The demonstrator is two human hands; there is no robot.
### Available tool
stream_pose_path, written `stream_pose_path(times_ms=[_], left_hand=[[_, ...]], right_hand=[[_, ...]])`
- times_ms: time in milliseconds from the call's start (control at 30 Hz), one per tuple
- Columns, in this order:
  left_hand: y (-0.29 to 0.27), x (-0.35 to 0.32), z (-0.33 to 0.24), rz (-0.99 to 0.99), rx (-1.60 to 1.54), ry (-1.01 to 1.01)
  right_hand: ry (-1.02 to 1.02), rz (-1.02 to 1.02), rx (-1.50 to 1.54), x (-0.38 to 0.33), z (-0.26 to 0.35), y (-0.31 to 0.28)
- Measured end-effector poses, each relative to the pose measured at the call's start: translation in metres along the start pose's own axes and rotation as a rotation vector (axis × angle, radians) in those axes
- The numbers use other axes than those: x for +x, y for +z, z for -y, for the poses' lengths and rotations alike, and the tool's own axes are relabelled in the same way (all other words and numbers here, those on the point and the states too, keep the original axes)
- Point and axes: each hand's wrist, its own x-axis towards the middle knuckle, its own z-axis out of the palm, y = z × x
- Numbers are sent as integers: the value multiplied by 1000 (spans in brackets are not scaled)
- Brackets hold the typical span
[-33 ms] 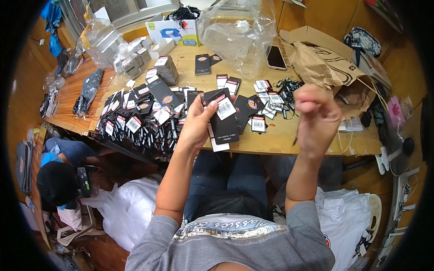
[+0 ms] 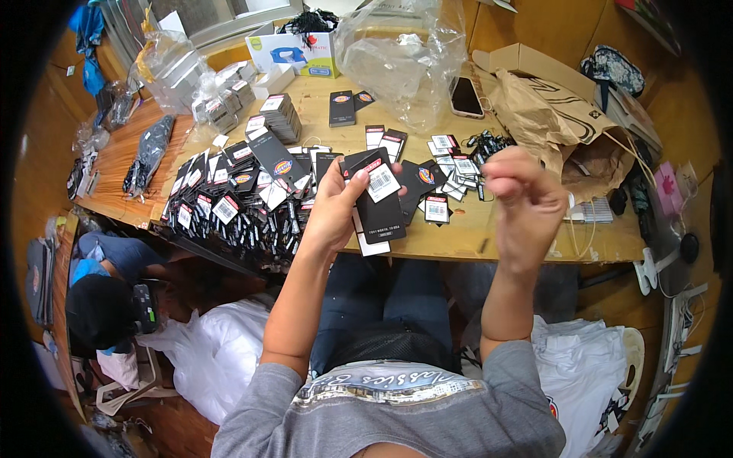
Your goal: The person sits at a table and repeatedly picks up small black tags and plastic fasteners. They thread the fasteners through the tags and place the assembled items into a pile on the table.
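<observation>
My left hand [image 2: 336,202] is closed on a few hang tags [image 2: 382,217]. They overlap: a long black card, a smaller white barcode tag with a red top, and a white edge beneath. To the right, my right hand [image 2: 523,210] is raised over the table edge with its fingers pinched. Whatever lies between those fingertips is too small to name; a small blurred dark piece [image 2: 483,246] shows below them. Beside the held tags lie a black tag with a round logo [image 2: 424,176] and a barcode tag [image 2: 436,208]. Small barcode tags with black strings [image 2: 463,166] lie farther right.
A heap of strung tags [image 2: 229,191] covers the table's left side, beside a stack of tags [image 2: 281,118]. Toward the back are a phone [image 2: 466,98], a clear plastic bag [image 2: 405,61] and a box [image 2: 294,55]. A brown paper bag [image 2: 565,114] stands right. Another person [image 2: 103,309] is low at left.
My right hand has shifted slightly to the left, still pinched. My left hand and its tags stay almost in place. The other person's head has moved a little right.
</observation>
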Motion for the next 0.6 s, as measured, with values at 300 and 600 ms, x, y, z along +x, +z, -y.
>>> stream_pose_path(times_ms=[300,600], left_hand=[[10,-6,6,-257,382,392],[15,-16,6,-299,574,451]], right_hand=[[310,183,16,-20,-37,17],[502,3,-5,-30,-54,28]])
